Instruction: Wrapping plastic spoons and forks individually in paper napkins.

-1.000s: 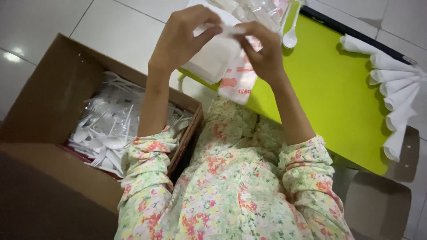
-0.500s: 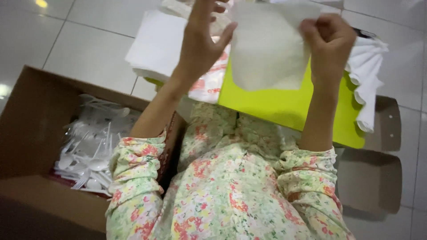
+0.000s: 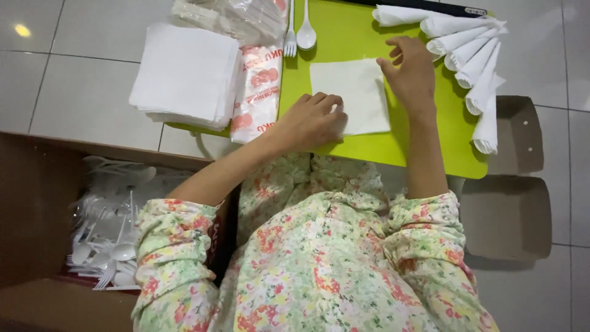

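Now both hands flat, grip apart: left hand [image 3: 313,120], right hand [image 3: 410,71] pin napkin [image 3: 349,95] mid-bench [image 3: 430,154]; smooth corners evenly.

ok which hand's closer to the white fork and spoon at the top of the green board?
Right. The right hand rests on the flat napkin's upper right corner, a short way right of the fork and spoon. The left hand presses the napkin's lower left corner, farther below them.

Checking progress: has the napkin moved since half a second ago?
Yes. The napkin was held up in both hands; now it lies flat on the green table, left hand and right hand pressing it.
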